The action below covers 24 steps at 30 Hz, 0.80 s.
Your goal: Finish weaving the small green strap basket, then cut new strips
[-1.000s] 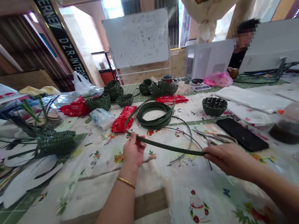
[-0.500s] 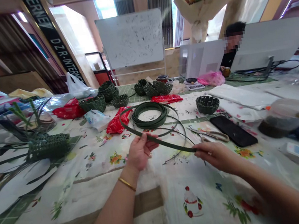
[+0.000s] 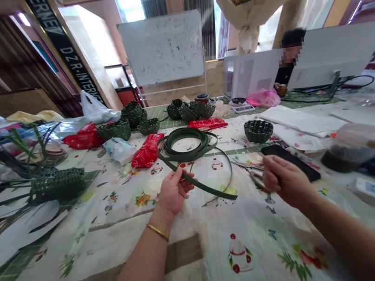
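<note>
On the floral-covered bench (image 3: 130, 229), your left hand (image 3: 174, 192) pinches a flat green weaving strip (image 3: 212, 189) that runs from the coil (image 3: 184, 132). Your right hand (image 3: 285, 180) hangs curled over the scissors (image 3: 257, 178) beside a black phone (image 3: 300, 163); you cannot tell whether that grip holds anything.

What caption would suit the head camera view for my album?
Left hand grips a dark green strip by a coil; right hand hovers by a black phone.

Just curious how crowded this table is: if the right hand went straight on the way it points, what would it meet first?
Probably the black smartphone lying just ahead of the right hand; its fingers overlap it in view, but depth is unclear.
</note>
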Each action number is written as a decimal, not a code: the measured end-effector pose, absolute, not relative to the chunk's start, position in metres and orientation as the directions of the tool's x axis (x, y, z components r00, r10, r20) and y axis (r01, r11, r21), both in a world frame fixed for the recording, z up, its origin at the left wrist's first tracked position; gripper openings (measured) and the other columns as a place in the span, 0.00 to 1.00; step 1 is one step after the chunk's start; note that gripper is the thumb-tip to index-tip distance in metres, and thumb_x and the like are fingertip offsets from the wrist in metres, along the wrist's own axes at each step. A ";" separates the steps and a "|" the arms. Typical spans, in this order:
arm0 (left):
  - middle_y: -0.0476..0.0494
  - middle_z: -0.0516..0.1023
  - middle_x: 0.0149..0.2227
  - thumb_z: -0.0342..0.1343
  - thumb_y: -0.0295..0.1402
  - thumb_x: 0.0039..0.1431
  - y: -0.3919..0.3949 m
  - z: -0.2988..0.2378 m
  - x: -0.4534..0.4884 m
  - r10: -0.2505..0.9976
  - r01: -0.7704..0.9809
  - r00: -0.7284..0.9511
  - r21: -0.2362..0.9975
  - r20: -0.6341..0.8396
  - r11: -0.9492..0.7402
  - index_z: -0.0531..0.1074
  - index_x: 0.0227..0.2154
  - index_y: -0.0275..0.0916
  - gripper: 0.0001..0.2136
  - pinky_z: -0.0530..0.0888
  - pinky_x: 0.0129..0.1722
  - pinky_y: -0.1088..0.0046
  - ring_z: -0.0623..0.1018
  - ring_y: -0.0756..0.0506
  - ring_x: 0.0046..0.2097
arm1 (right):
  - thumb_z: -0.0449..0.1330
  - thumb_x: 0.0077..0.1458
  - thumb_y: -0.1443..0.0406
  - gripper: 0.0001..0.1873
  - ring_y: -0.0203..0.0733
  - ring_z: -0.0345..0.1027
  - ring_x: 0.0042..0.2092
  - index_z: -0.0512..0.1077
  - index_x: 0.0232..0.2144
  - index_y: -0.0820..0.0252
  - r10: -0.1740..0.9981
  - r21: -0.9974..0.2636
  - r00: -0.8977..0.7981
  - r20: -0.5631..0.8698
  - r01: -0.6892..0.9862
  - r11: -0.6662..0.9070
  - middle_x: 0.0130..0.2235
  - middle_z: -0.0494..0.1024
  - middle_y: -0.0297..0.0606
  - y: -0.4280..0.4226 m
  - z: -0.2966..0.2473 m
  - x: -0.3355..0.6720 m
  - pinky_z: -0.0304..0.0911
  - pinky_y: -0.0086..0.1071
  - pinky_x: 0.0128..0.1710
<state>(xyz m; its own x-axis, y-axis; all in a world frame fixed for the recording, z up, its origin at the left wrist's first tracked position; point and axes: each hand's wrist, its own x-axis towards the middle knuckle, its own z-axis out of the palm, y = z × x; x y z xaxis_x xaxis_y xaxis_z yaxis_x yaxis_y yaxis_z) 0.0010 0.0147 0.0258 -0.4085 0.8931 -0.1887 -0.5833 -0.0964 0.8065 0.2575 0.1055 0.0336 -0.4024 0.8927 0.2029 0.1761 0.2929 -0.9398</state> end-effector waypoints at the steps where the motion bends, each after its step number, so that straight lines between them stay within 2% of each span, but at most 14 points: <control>1: 0.45 0.77 0.24 0.53 0.30 0.58 0.015 0.026 0.003 0.895 -0.582 -0.403 0.808 -0.191 -0.089 0.67 0.28 0.34 0.05 0.73 0.20 0.79 0.77 0.50 0.23 | 0.48 0.59 0.52 0.13 0.36 0.61 0.19 0.59 0.30 0.53 0.890 -0.964 -0.382 0.248 -0.009 0.265 0.17 0.62 0.26 0.102 0.035 0.257 0.61 0.31 0.21; 2: 0.44 0.77 0.24 0.53 0.29 0.59 0.014 0.026 0.005 0.897 -0.581 -0.396 0.810 -0.195 -0.081 0.67 0.28 0.34 0.05 0.73 0.20 0.79 0.78 0.49 0.24 | 0.52 0.57 0.52 0.12 0.39 0.67 0.25 0.60 0.30 0.53 0.883 -0.960 -0.379 0.276 -0.143 0.239 0.19 0.66 0.29 0.098 0.035 0.256 0.66 0.33 0.27; 3: 0.44 0.78 0.24 0.53 0.29 0.59 0.014 0.026 0.008 0.900 -0.582 -0.386 0.810 -0.200 -0.070 0.67 0.28 0.34 0.05 0.73 0.20 0.78 0.78 0.49 0.24 | 0.56 0.55 0.52 0.12 0.42 0.72 0.32 0.62 0.31 0.53 0.868 -0.955 -0.409 0.283 -0.199 0.218 0.23 0.72 0.32 0.094 0.033 0.254 0.68 0.37 0.35; 4: 0.43 0.78 0.24 0.52 0.29 0.59 0.014 0.026 0.011 0.904 -0.583 -0.376 0.810 -0.204 -0.060 0.67 0.28 0.34 0.06 0.73 0.20 0.78 0.78 0.48 0.24 | 0.58 0.53 0.52 0.13 0.44 0.73 0.39 0.64 0.31 0.53 0.843 -0.960 -0.467 0.267 -0.204 0.192 0.29 0.77 0.36 0.089 0.030 0.251 0.67 0.40 0.42; 6: 0.42 0.78 0.24 0.51 0.29 0.60 0.014 0.026 0.016 0.910 -0.585 -0.359 0.810 -0.207 -0.046 0.67 0.28 0.33 0.06 0.74 0.21 0.77 0.79 0.48 0.25 | 0.62 0.50 0.53 0.13 0.47 0.71 0.47 0.68 0.30 0.55 0.775 -0.984 -0.607 0.176 -0.122 0.128 0.42 0.78 0.40 0.079 0.022 0.245 0.64 0.43 0.48; 8: 0.42 0.78 0.24 0.51 0.29 0.60 0.014 0.026 0.020 0.915 -0.586 -0.350 0.809 -0.202 -0.046 0.67 0.28 0.33 0.06 0.73 0.21 0.77 0.79 0.47 0.25 | 0.64 0.48 0.54 0.14 0.47 0.72 0.46 0.71 0.29 0.57 0.700 -0.999 -0.714 0.032 0.005 0.052 0.45 0.78 0.42 0.071 0.014 0.238 0.65 0.42 0.47; 12: 0.42 0.79 0.26 0.49 0.29 0.61 0.017 0.025 0.021 0.911 -0.608 -0.376 0.787 -0.170 -0.104 0.67 0.29 0.34 0.06 0.74 0.24 0.76 0.80 0.45 0.28 | 0.65 0.47 0.53 0.17 0.42 0.75 0.36 0.70 0.29 0.61 0.647 -0.980 -0.738 -0.194 0.123 -0.153 0.32 0.80 0.39 0.065 0.008 0.230 0.69 0.38 0.40; 16: 0.39 0.80 0.35 0.49 0.26 0.59 0.014 0.026 0.020 0.940 -0.668 -0.332 0.724 -0.080 -0.174 0.67 0.34 0.35 0.03 0.74 0.28 0.75 0.81 0.41 0.39 | 0.67 0.43 0.54 0.18 0.37 0.75 0.33 0.70 0.27 0.62 0.702 -0.974 -0.679 -0.212 0.094 -0.204 0.29 0.79 0.35 0.066 0.008 0.228 0.69 0.33 0.37; 20: 0.36 0.78 0.43 0.52 0.26 0.54 0.006 0.029 0.019 0.980 -0.749 -0.196 0.638 0.041 -0.177 0.67 0.39 0.36 0.09 0.75 0.37 0.68 0.77 0.37 0.48 | 0.68 0.42 0.55 0.17 0.38 0.75 0.31 0.71 0.28 0.62 0.718 -0.977 -0.668 -0.198 0.073 -0.202 0.28 0.79 0.37 0.066 0.008 0.227 0.70 0.33 0.35; 22: 0.37 0.78 0.42 0.54 0.29 0.55 0.006 0.030 0.018 0.983 -0.758 -0.177 0.630 0.051 -0.169 0.67 0.40 0.36 0.09 0.75 0.36 0.68 0.77 0.37 0.47 | 0.68 0.43 0.56 0.17 0.38 0.75 0.30 0.71 0.28 0.62 0.734 -0.981 -0.654 -0.181 0.067 -0.182 0.27 0.80 0.37 0.065 0.006 0.226 0.70 0.33 0.34; 24: 0.40 0.80 0.37 0.55 0.29 0.56 0.008 0.028 0.019 0.972 -0.715 -0.233 0.673 0.026 -0.189 0.66 0.37 0.37 0.06 0.74 0.30 0.72 0.80 0.39 0.42 | 0.69 0.42 0.58 0.15 0.37 0.74 0.28 0.71 0.26 0.63 0.753 -0.986 -0.638 -0.160 0.065 -0.154 0.27 0.80 0.37 0.066 0.005 0.227 0.69 0.33 0.33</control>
<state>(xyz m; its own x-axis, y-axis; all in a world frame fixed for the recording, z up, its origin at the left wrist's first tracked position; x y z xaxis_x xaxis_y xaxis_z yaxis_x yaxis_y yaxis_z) 0.0186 0.0083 0.0281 -0.2326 0.9722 0.0262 -0.7149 -0.1892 0.6732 0.2265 0.0658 0.0050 -0.6381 0.7531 -0.1603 0.0654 -0.1544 -0.9858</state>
